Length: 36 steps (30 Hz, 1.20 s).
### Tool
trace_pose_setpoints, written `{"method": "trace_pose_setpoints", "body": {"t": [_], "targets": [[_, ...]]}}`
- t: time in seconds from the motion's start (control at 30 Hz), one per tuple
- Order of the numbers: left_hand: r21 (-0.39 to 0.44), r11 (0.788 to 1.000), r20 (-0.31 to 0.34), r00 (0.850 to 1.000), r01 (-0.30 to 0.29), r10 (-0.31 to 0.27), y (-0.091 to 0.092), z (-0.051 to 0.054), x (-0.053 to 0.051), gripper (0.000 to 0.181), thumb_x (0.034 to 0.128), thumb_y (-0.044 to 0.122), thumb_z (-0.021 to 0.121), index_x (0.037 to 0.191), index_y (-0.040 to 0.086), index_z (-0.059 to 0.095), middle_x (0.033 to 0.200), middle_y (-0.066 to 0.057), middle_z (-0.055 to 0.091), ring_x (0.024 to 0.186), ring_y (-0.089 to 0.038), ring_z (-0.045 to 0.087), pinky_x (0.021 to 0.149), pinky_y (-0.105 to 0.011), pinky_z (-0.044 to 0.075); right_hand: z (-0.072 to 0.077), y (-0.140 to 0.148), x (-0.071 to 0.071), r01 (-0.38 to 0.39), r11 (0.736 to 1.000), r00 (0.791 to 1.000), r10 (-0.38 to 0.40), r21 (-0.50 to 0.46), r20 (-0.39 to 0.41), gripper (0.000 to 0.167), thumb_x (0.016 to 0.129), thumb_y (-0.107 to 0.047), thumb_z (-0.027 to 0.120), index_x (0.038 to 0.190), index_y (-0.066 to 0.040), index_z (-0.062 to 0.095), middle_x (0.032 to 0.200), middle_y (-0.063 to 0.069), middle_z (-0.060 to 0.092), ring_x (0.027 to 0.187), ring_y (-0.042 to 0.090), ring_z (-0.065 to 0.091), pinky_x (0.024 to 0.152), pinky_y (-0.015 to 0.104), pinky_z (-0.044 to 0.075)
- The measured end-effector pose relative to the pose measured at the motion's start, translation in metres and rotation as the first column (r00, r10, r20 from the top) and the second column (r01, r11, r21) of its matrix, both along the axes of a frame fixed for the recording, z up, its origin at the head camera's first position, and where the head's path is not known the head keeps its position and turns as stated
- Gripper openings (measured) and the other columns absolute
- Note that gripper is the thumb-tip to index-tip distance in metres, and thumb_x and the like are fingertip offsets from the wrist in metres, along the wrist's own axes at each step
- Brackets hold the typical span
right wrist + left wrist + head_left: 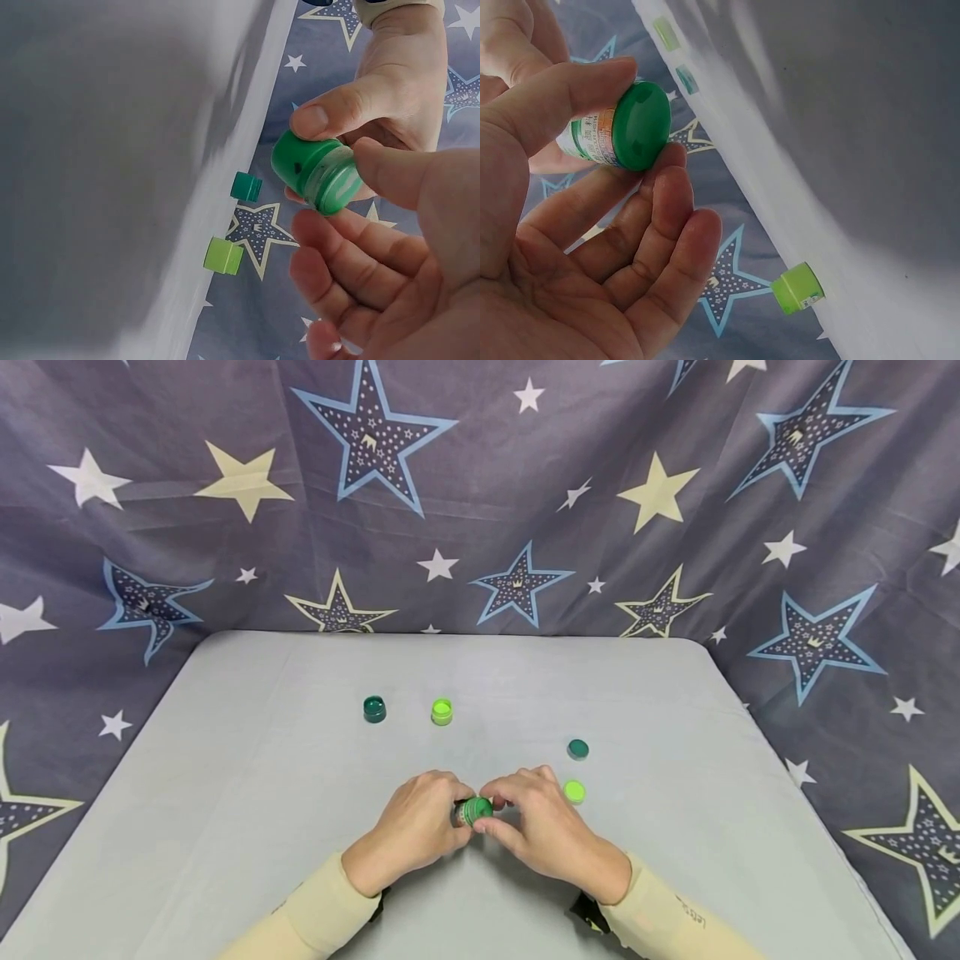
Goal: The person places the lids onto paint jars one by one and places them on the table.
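A small green paint jar (476, 811) is held between both hands near the front middle of the table. My left hand (420, 818) pinches the jar's body between thumb and fingers; the left wrist view shows its round green base (642, 126) and printed label. On the other end, the thumb and fingers of my right hand (542, 823) grip the lid rim, seen in the right wrist view on the jar (315, 172). Whether the lid is loose, I cannot tell.
Behind the hands stand an uncovered dark green jar (374, 709) and an uncovered lime jar (442, 712). A dark green lid (578, 749) and a lime lid (574, 792) lie to the right. A star-patterned cloth (465, 502) hangs beyond the table.
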State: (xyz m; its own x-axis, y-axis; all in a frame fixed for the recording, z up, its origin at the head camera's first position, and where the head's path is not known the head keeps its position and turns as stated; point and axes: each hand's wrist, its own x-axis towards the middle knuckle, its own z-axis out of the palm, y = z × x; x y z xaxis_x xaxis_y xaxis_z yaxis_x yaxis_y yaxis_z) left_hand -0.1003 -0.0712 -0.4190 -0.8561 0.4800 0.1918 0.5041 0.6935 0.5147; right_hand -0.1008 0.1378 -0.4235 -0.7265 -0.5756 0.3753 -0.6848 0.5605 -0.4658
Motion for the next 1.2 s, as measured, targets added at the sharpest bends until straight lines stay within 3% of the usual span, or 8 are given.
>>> {"method": "trace_pose_setpoints", "body": {"t": [0.3, 0.47, 0.63, 0.8, 0.93, 1.07, 1.2], "targets": [[-0.015, 1.0, -0.004, 1.0, 0.002, -0.002, 0.0015, 0.0017, 0.0018, 0.029, 0.0739, 0.012, 0.089, 0.069, 0.025, 0.064, 0.076, 0.01, 0.06, 0.068, -0.007, 0.049, 0.062, -0.026, 0.043, -0.0023, -0.001, -0.0005, 0.068, 0.997, 0.995, -0.065, 0.028, -0.074, 0.021, 0.087, -0.043, 0.079, 0.085, -0.024, 0.071, 0.073, -0.017, 0.056, 0.067, 0.005, 0.052, 0.071, 0.027, 0.033], [-0.016, 1.0, -0.025, 1.0, 0.005, -0.005, 0.0021, 0.0016, 0.0025, 0.027, 0.0727, 0.012, 0.089, 0.068, 0.024, 0.065, 0.077, 0.01, 0.062, 0.069, -0.006, 0.051, 0.062, -0.026, 0.044, -0.0044, -0.0018, -0.0012, 0.069, 0.997, 0.993, -0.066, 0.024, -0.097, 0.031, 0.089, -0.042, 0.077, 0.071, -0.023, 0.06, 0.062, -0.017, 0.047, 0.059, -0.001, 0.04, 0.067, 0.026, 0.03], [-0.01, 1.0, -0.019, 1.0, -0.013, 0.012, 0.0018, 0.0014, 0.0023, 0.019, 0.0717, 0.012, 0.09, 0.077, 0.022, 0.074, 0.079, 0.01, 0.064, 0.07, -0.006, 0.053, 0.063, -0.026, 0.046, -0.0069, -0.0024, -0.001, 0.07, 0.997, 0.995, -0.066, 0.044, -0.081, 0.045, 0.094, -0.044, 0.071, 0.06, -0.025, 0.048, 0.055, -0.019, 0.036, 0.052, -0.002, 0.032, 0.063, 0.026, 0.028], [-0.002, 1.0, -0.009, 1.0, -0.023, 0.023, 0.001, 0.0023, 0.002, 0.019, 0.0717, 0.01, 0.089, 0.084, 0.019, 0.078, 0.081, 0.008, 0.066, 0.07, -0.006, 0.052, 0.063, -0.025, 0.046, -0.006, -0.0018, -0.0006, 0.065, 0.997, 0.995, -0.061, 0.047, -0.082, 0.049, 0.096, -0.045, 0.069, 0.058, -0.026, 0.045, 0.053, -0.021, 0.033, 0.049, -0.004, 0.031, 0.062, 0.026, 0.028], [0.001, 1.0, -0.018, 1.0, -0.018, 0.018, 0.0007, 0.0024, 0.0019, 0.019, 0.072, 0.012, 0.09, 0.086, 0.017, 0.079, 0.082, 0.008, 0.068, 0.071, -0.007, 0.055, 0.063, -0.026, 0.047, -0.0037, -0.0008, -0.0014, 0.069, 0.997, 0.993, -0.067, 0.019, -0.096, 0.04, 0.095, -0.045, 0.071, 0.065, -0.024, 0.055, 0.057, -0.018, 0.043, 0.053, -0.001, 0.038, 0.063, 0.026, 0.03], [0.003, 1.0, -0.028, 1.0, -0.011, 0.011, 0.0003, 0.0024, 0.0018, 0.02, 0.0711, 0.011, 0.091, 0.085, 0.017, 0.078, 0.082, 0.008, 0.068, 0.074, -0.008, 0.058, 0.065, -0.027, 0.048, -0.0024, -0.0004, -0.0019, 0.052, 0.998, 0.994, -0.054, -0.023, -0.094, 0.029, 0.09, -0.045, 0.077, 0.088, -0.018, 0.069, 0.077, -0.009, 0.064, 0.067, 0.009, 0.055, 0.07, 0.028, 0.036], [0.003, 1.0, -0.03, 1.0, -0.004, 0.004, -0.0001, 0.0021, 0.0013, 0.022, 0.0706, 0.01, 0.09, 0.077, 0.022, 0.073, 0.077, 0.011, 0.064, 0.072, -0.007, 0.056, 0.064, -0.026, 0.047, -0.0025, 0.0005, -0.0019, -0.006, 0.999, 0.996, 0.002, -0.054, -0.087, 0.04, 0.083, -0.037, 0.086, 0.111, -0.012, 0.071, 0.104, -0.003, 0.073, 0.083, 0.015, 0.064, 0.08, 0.032, 0.041]]}}
